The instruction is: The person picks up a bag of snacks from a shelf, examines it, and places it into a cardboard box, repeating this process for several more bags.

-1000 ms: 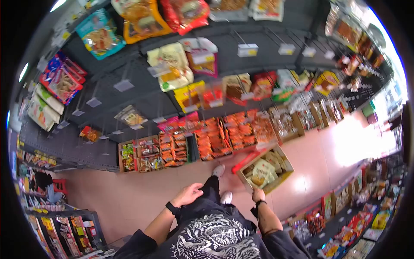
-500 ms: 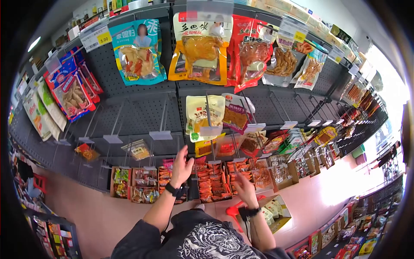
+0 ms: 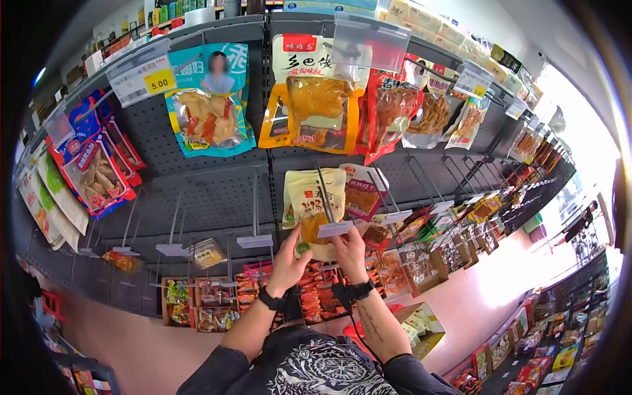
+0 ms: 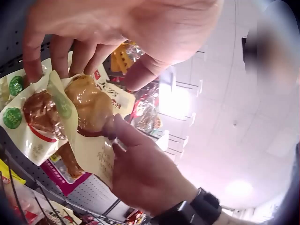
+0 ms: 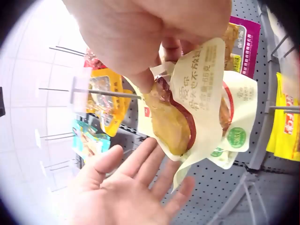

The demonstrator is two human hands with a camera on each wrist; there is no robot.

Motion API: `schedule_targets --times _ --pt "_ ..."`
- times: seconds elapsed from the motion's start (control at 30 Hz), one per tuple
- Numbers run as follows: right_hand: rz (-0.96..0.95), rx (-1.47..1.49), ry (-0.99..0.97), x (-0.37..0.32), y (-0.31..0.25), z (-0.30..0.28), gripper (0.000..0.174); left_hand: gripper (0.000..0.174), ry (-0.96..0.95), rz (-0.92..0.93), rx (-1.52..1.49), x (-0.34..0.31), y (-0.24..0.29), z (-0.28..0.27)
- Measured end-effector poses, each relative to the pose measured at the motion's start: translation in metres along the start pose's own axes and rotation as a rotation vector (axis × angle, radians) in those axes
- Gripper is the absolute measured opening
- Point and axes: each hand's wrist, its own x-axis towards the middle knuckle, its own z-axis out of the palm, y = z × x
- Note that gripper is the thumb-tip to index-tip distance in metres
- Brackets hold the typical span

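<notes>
A cream bag point(image 3: 299, 191) with a chicken leg behind its clear window hangs at a prong in the middle of the rack. My right hand point(image 3: 351, 253) pinches this front bag's edge between thumb and fingers, bending it forward in the right wrist view. On the other side is my left hand point(image 3: 288, 266). Its fingers are spread and loosely extended, fingertips right at the bag, in the right wrist view. More cream bags point(image 4: 42, 117) hang behind it, and a purple bag point(image 3: 362, 191) hangs to the right.
Metal prongs with clear tag holders point(image 3: 255, 241) jut out around the hands. Above hang an orange bag point(image 3: 316, 112), a red bag point(image 3: 393, 105) and a teal bag point(image 3: 207, 108). Boxes of small orange packets point(image 3: 319, 293) line the bottom; a carton point(image 3: 428, 339) stands on the floor.
Both hands have risen from beside the body and floor carton to the cream bag. The right hand has let go of the carton and taken the bag's edge. The view has tilted up.
</notes>
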Motion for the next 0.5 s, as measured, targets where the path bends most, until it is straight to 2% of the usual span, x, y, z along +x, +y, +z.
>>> schedule_targets --times 0.1,0.17,0.23,0.3,0.33,0.37,0.43,0.47,0.5 --pt "0.003 0.003 0.028 -0.029 -0.008 -0.011 0.034 0.054 -0.099 -0.208 -0.527 -0.031 0.020 -0.008" --pt "0.149 0.349 -0.043 -0.050 -0.021 -0.021 0.031 0.050 -0.101 -0.106 -0.327 -0.051 0.024 -0.012" --pt "0.185 0.397 -0.062 -0.064 -0.028 -0.033 0.031 0.048 -0.134 -0.159 -0.394 -0.069 0.041 -0.013" --pt "0.198 0.498 -0.171 -0.076 -0.040 -0.047 0.031 0.049 -0.127 -0.043 -0.244 -0.084 0.063 -0.013" --pt "0.227 0.476 -0.215 -0.078 -0.048 -0.054 0.029 0.050 -0.149 -0.061 -0.198 -0.090 0.072 -0.013" --pt "0.160 0.551 -0.203 -0.077 -0.049 -0.053 0.033 0.050 -0.180 -0.068 -0.188 -0.092 0.072 -0.012" --pt "0.142 0.634 -0.315 -0.065 -0.048 -0.056 0.034 0.051 -0.104 0.007 -0.212 -0.093 0.076 -0.006" --pt "0.115 0.590 -0.337 -0.056 -0.050 -0.055 0.035 0.051 -0.068 -0.082 -0.272 -0.095 0.088 -0.006" --pt "0.092 0.535 -0.349 -0.047 -0.050 -0.055 0.037 0.052 -0.030 -0.017 -0.285 -0.091 0.081 -0.003"
